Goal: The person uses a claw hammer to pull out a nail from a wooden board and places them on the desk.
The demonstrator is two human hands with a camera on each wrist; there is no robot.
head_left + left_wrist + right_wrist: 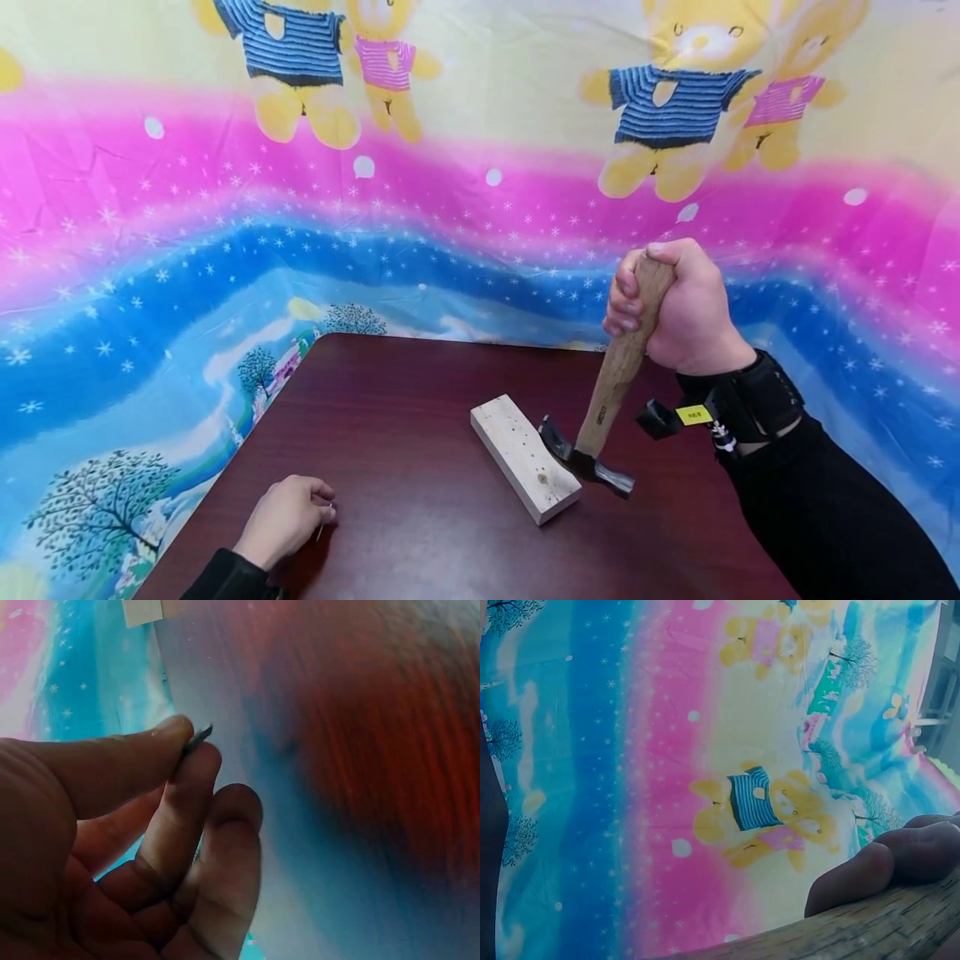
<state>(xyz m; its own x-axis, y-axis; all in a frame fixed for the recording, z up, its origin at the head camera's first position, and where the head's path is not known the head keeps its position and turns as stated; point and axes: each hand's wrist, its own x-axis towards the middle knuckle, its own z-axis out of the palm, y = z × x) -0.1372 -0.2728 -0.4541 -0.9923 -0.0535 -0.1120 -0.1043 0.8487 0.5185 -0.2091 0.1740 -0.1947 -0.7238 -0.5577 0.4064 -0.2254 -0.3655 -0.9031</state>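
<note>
Black sleeve [862, 517], right hand [690, 312] gripped hammer [615, 392], left hand [285, 515] pinched thin metal piece [199, 738], block [521, 454] lay between them, cloth [480, 100] beyond.

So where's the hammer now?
In the head view, right of centre: the right hand grips the hammer head-down, its head overlapping the right edge of the wooden block.

It looks like a cloth-screened booth; the wider room cannot be told. Bear-print cloth [480, 108] runs from nine o'clock through twelve to three around a dark worktop [397, 400] at six; the right wrist view shows blurred bars [931, 721] at two.
</note>
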